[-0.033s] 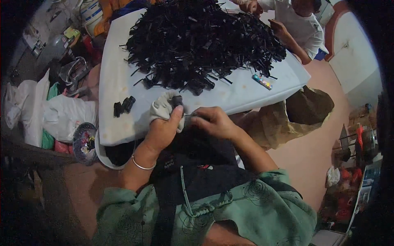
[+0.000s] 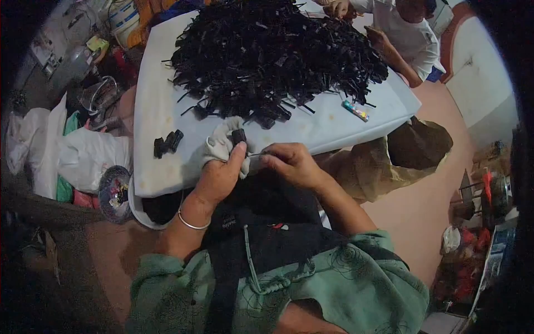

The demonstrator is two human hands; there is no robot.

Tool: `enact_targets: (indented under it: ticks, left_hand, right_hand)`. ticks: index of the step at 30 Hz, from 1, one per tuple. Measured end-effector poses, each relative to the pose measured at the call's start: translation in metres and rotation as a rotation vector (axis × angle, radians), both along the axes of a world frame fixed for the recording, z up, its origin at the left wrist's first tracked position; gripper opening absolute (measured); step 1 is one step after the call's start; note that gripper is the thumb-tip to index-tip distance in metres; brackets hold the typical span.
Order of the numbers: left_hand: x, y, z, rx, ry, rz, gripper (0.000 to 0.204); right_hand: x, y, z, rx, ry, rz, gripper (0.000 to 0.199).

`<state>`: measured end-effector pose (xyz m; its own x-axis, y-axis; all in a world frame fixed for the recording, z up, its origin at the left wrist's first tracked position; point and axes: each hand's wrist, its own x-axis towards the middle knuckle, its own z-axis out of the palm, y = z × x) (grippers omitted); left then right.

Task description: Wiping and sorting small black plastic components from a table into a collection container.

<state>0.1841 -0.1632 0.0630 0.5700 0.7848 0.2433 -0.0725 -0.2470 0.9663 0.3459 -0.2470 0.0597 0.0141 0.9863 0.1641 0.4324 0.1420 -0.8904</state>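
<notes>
Fingers of L hand [image 2: 221,177] pinch a black part [image 2: 238,136] on pale cloth [image 2: 220,146], by the table's [image 2: 158,114] near edge; R hand's [image 2: 290,163], at 4 o'clock, pinch a thin piece [image 2: 255,154] (too small to ID). Weak L thumb pressure could let the part slip. Long axis approx. 12–6, far end toward pile [image 2: 272,61].

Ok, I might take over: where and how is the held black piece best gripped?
Probably pinch the black piece by its exposed upper end, from the right: the left hand covers the lower end with its thumb, and pale cloth flanks the left.
</notes>
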Motion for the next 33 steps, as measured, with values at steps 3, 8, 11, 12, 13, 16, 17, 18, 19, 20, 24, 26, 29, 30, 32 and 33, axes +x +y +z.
enact_targets:
  ticks: [3,8,11,12,13,16,17,18,19,20,24,26,29,30,32,33]
  left_hand:
    - [-0.004,0.001,-0.001,0.065,0.186,-0.050,0.028]
    - [0.000,-0.008,0.008,0.043,0.125,-0.123,0.029]
    - [-0.002,-0.012,0.021,-0.029,0.084,-0.237,0.028]
    - [-0.002,-0.013,0.026,-0.074,0.111,-0.319,0.027]
    - [-0.002,-0.013,0.023,-0.074,0.111,-0.319,0.027]
    - [0.001,-0.009,-0.001,0.025,0.027,-0.242,0.027]
    - [-0.002,-0.007,-0.011,0.274,0.110,-0.164,0.027]
    - [-0.004,-0.005,-0.016,0.521,0.192,-0.084,0.027]
    - [-0.004,-0.006,-0.013,0.521,0.192,-0.085,0.027]
    - [-0.003,-0.008,-0.004,0.237,0.214,-0.134,0.030]
    - [0.001,-0.015,-0.006,0.375,0.240,-0.076,0.032]
    - [0.002,-0.014,-0.011,0.457,0.269,-0.030,0.031]
    - [-0.002,-0.010,0.004,0.459,0.377,-0.041,0.030]
    - [-0.004,-0.009,0.011,0.377,0.456,-0.104,0.029]
    - [-0.007,-0.001,0.019,0.285,0.421,-0.089,0.028]
    - [-0.011,0.004,0.023,0.196,0.383,-0.066,0.027]
  right_hand:
    - [-0.001,-0.001,0.009,0.079,0.042,0.002,0.015]
    - [-0.008,0.001,0.001,0.087,0.279,-0.013,0.015]
    - [-0.015,0.002,-0.001,-0.035,0.461,-0.076,0.017]
    - [-0.017,0.003,-0.003,-0.067,0.556,-0.095,0.018]
    - [-0.020,0.004,-0.002,-0.067,0.555,-0.095,0.018]
    - [-0.025,0.005,-0.003,-0.008,0.511,-0.120,0.021]
    - [-0.024,0.005,-0.005,0.046,0.376,-0.118,0.023]
    - [-0.024,0.004,-0.007,0.100,0.240,-0.115,0.025]
    - [-0.022,0.004,-0.006,0.099,0.240,-0.116,0.025]
    - [-0.020,0.004,-0.004,0.082,0.120,-0.085,0.025]
    - [-0.022,0.003,0.005,-0.010,0.014,-0.052,0.024]
    - [-0.026,0.008,-0.006,0.025,0.019,-0.079,0.025]
    - [-0.027,0.010,-0.009,0.026,0.172,-0.047,0.025]
    - [-0.026,0.010,-0.009,-0.009,0.321,0.006,0.025]
    - [-0.013,0.013,-0.012,0.092,0.181,-0.117,0.024]
    - [-0.004,0.016,-0.011,0.197,0.039,-0.234,0.023]
